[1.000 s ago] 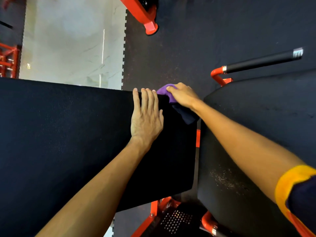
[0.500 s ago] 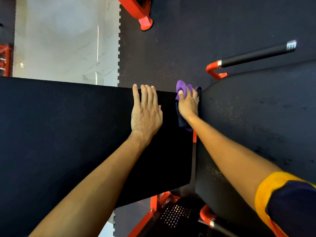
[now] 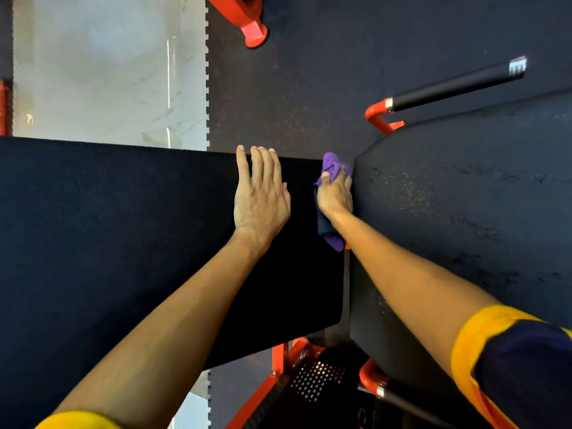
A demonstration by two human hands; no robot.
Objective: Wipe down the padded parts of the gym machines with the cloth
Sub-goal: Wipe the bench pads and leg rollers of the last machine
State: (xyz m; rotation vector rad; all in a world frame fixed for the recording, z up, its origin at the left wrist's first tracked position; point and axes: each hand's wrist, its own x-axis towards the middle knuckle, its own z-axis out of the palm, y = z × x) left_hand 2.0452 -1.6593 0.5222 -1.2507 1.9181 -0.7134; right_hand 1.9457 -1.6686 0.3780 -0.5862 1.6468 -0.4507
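Observation:
A long black padded bench section runs across the left and middle. A second black pad, scuffed with pale specks, lies to the right, separated by a narrow gap. My left hand rests flat on the left pad near its far right corner, fingers straight. My right hand presses a purple cloth against the right end of the left pad, in the gap between the two pads. Part of the cloth hangs below my wrist; whether the fingers curl round it is hidden.
An orange frame tube with a black grip handle sticks out at the upper right. Another orange foot stands on the dark rubber floor at the top. Orange frame parts and a perforated plate sit below the gap. Pale tiled floor lies upper left.
My right hand carried the cloth from the far corner of the left pad round onto its end face in the gap. My left hand stayed in place.

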